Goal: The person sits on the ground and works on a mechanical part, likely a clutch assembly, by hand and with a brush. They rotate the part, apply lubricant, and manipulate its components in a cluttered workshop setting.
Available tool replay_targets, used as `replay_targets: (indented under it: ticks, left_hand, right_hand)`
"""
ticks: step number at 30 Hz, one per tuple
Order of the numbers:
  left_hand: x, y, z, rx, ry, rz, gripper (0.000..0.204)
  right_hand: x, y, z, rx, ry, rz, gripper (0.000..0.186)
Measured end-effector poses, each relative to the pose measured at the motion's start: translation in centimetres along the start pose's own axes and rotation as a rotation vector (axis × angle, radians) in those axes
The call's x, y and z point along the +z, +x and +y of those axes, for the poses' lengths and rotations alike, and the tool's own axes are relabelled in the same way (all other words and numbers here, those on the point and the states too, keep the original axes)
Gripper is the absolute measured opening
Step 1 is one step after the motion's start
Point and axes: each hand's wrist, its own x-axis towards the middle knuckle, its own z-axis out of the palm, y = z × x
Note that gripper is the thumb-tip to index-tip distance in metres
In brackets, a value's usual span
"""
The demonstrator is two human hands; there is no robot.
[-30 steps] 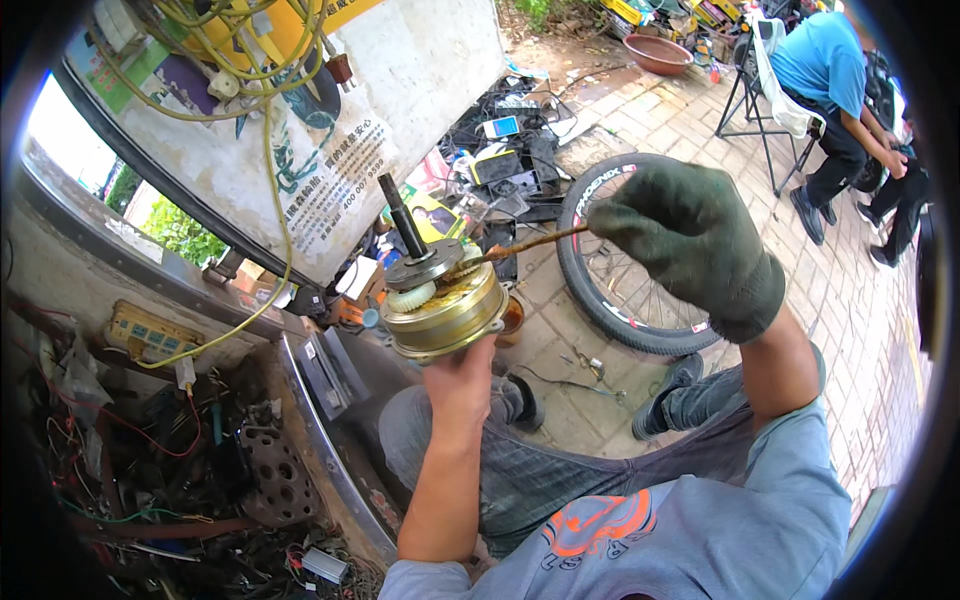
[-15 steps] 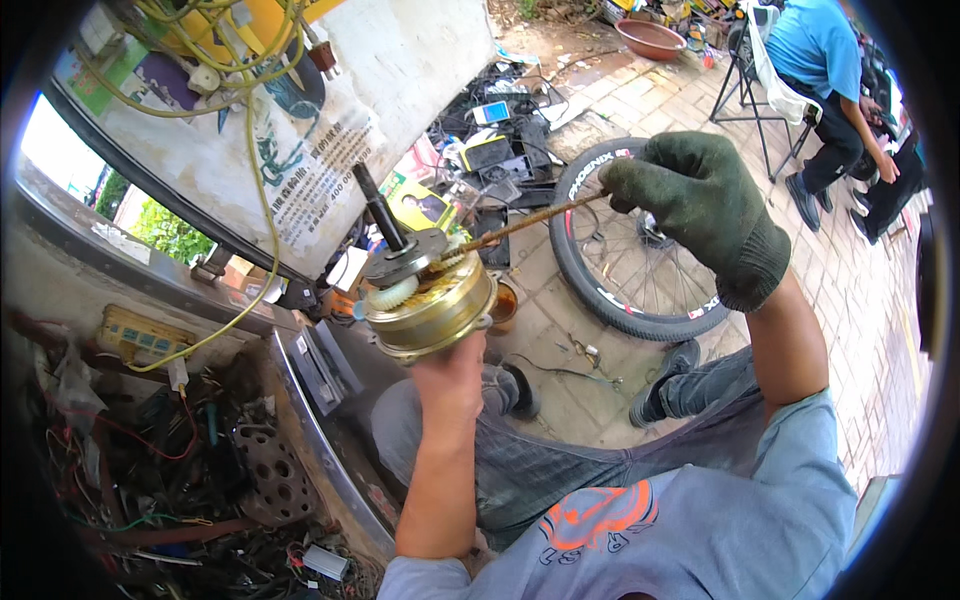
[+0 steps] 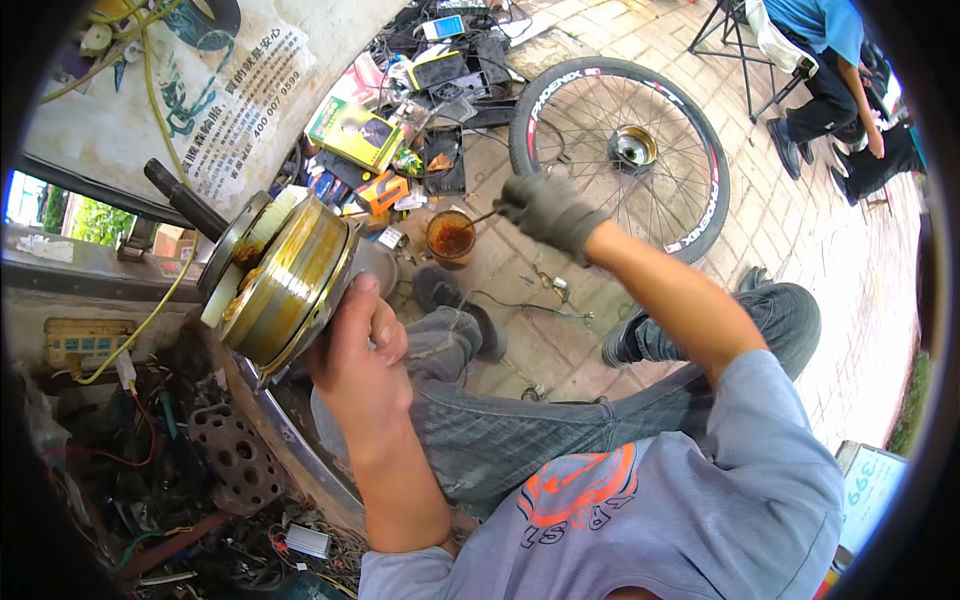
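Note:
My bare left hand [image 3: 362, 360] grips a round, brass-coloured geared motor core [image 3: 285, 285] from below, tilted to the left. Its dark shaft [image 3: 180, 197] points up and left, and brown grease smears the white gears beside the metal plate. My right hand [image 3: 548, 214], in a dark green glove and slightly blurred, pinches a thin stick [image 3: 484, 217]. The stick's far end dips into a cup [image 3: 449, 264] of reddish-brown grease on the paving.
A spoked bicycle wheel [image 3: 521, 140] with an open metal hub shell [image 3: 635, 150] lies ahead. Packages and parts are heaped beyond the cup. A bin of scrap [image 3: 235, 455] is at left, beneath a power strip [image 3: 90, 343]. Another person [image 3: 815, 30] sits at the far right.
My right hand has moved down and left, taking the stick from the gears to the cup. My left hand has brought the motor core lower, leftward and nearer, and tilted it.

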Motion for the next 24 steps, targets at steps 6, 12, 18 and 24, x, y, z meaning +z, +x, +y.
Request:
replay_targets:
  ticks: [6, 12, 18, 24]
  left_hand:
    - [-0.7, 0.2, -0.2, -0.058, 0.040, 0.005, 0.024]
    - [-1.3, 0.4, -0.3, -0.116, -0.026, -0.016, 0.029]
    - [-0.8, 0.2, -0.5, -0.059, -0.010, -0.017, 0.024]
    - [-0.6, 0.2, -0.5, -0.049, 0.015, -0.038, 0.023]
  right_hand:
    - [11.9, 4.0, 2.4, -0.058, -0.022, 0.127, 0.019]
    - [14.5, 5.9, 2.0, 0.058, -0.011, -0.007, 0.019]
    - [16.1, 6.6, 2.4, 0.139, 0.086, 0.020, 0.023]
    - [16.3, 6.7, 1.9, 0.395, 0.326, 0.052, 0.027]
